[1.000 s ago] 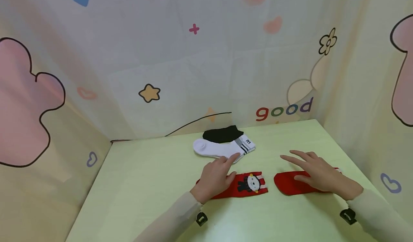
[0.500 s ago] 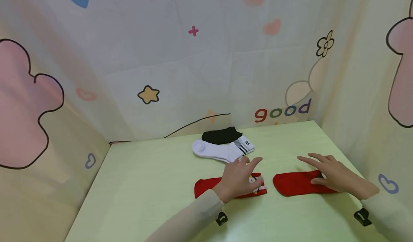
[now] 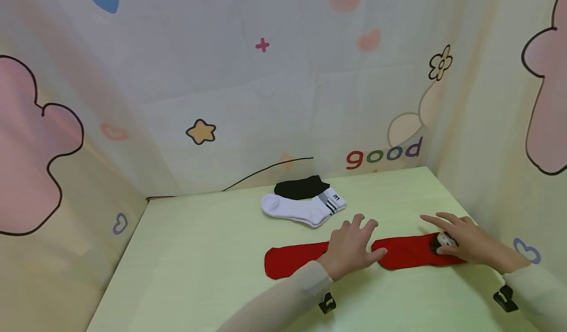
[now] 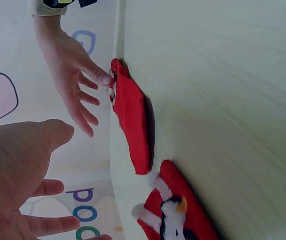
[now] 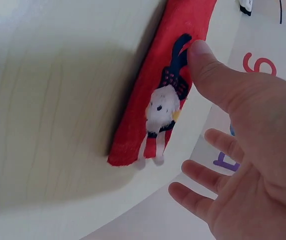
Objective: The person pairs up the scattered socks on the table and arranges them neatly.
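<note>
Two red socks lie flat, end to end, on the table: the left sock (image 3: 292,260) and the right sock (image 3: 400,253). My left hand (image 3: 352,247) is over the cuff end of the left sock, fingers spread, hiding its printed animal in the head view. That animal print (image 4: 172,215) shows in the left wrist view. My right hand (image 3: 471,238) hovers by the cuff end of the right sock, fingers loosely extended. In the right wrist view the thumb (image 5: 207,65) is near the sock's dark-and-white animal figure (image 5: 162,105). Neither hand holds anything.
Behind the red socks lie a white sock (image 3: 292,209) with black stripes and a black sock (image 3: 301,188), side by side. The pale green table (image 3: 190,253) is bounded by a printed curtain (image 3: 248,101) at the back and sides.
Both hands have moved to the right, the left from the middle of its red sock to the cuff end, the right towards its sock's cuff. The socks lie where they were.
</note>
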`<state>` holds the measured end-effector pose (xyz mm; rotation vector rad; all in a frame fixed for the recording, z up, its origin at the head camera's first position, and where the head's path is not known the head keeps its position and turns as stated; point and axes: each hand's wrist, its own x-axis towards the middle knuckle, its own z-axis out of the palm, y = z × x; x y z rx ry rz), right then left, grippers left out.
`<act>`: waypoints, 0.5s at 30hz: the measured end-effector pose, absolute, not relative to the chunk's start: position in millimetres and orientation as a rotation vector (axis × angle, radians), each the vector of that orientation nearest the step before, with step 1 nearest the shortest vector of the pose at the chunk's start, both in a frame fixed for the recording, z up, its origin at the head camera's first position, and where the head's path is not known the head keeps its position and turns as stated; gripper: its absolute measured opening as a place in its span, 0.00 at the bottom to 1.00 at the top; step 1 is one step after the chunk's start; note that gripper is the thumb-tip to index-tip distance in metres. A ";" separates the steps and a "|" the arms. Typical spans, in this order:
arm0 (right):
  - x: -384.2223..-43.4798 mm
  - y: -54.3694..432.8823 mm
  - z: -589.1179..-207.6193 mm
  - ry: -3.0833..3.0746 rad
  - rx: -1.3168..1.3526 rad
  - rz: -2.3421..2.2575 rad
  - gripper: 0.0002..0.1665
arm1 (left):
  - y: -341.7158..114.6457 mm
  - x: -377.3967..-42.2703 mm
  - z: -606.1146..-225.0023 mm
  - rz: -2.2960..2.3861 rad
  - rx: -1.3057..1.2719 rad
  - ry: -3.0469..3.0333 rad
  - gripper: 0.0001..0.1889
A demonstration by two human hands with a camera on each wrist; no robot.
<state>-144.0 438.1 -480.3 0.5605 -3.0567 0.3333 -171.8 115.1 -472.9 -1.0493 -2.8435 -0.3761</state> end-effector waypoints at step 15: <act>-141.5 457.3 -486.3 -3.099 0.504 0.409 0.48 | 148.3 -169.9 -482.5 -0.221 -1.171 -2.826 0.26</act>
